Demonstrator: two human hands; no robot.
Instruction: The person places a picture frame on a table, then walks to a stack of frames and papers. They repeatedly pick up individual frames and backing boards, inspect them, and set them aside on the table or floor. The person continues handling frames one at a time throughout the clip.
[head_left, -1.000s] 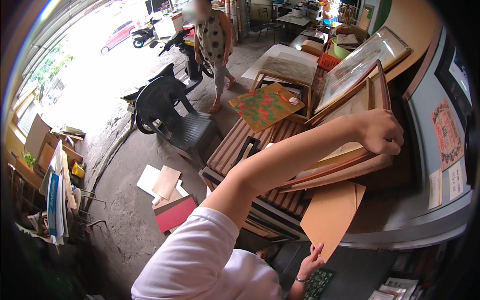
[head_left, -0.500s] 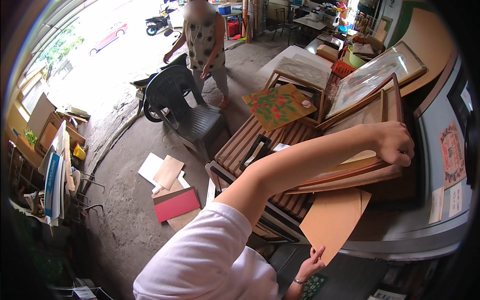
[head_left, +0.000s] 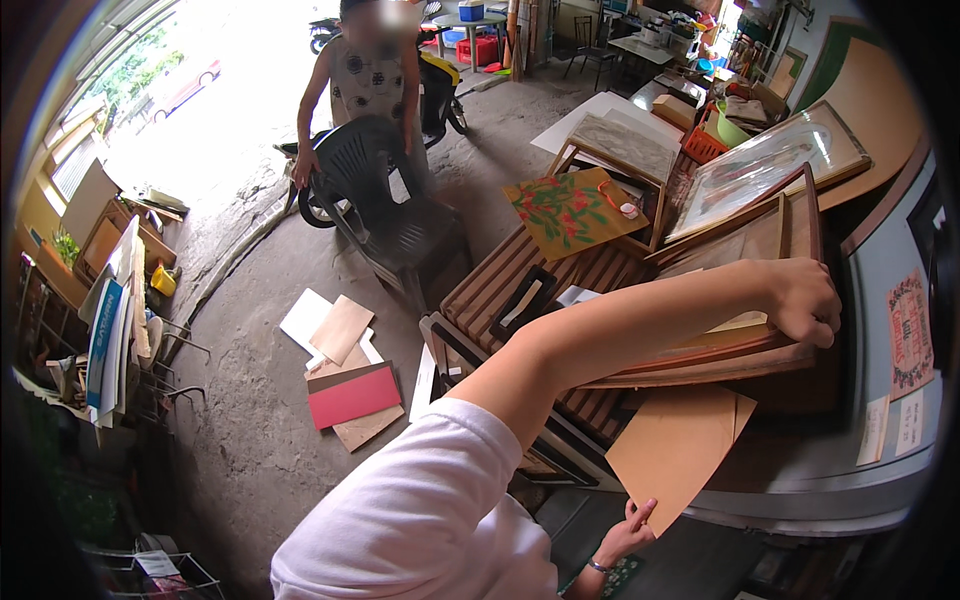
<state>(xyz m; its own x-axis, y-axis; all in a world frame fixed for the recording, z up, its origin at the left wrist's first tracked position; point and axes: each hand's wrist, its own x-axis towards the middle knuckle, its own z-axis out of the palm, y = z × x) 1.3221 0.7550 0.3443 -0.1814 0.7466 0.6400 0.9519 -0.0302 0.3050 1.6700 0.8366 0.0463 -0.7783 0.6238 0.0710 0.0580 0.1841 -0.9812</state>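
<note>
My left arm reaches across the view, and my left hand (head_left: 805,305) is closed at the edge of a wooden picture frame (head_left: 812,200) that leans back with others in a stack. Its fingertips are partly hidden behind the knuckles. Lower down, my right hand (head_left: 628,535) pinches the bottom corner of a tan cardboard sheet (head_left: 675,440), thumb on top. A second sheet edge shows behind it. The cardboard stands tilted beside the slatted wooden bench (head_left: 490,270), below the frames. My forearm hides part of the stack.
A painting with red flowers (head_left: 570,210) lies on the bench. Boards and a red panel (head_left: 352,397) lie on the floor. A person (head_left: 375,80) stands behind a dark plastic chair (head_left: 400,225). A glazed frame (head_left: 770,165) leans farther back; more boards (head_left: 110,330) stand at left.
The person has moved to stand behind the chair, with a hand at its back. My view has shifted slightly; both my hands keep their holds.
</note>
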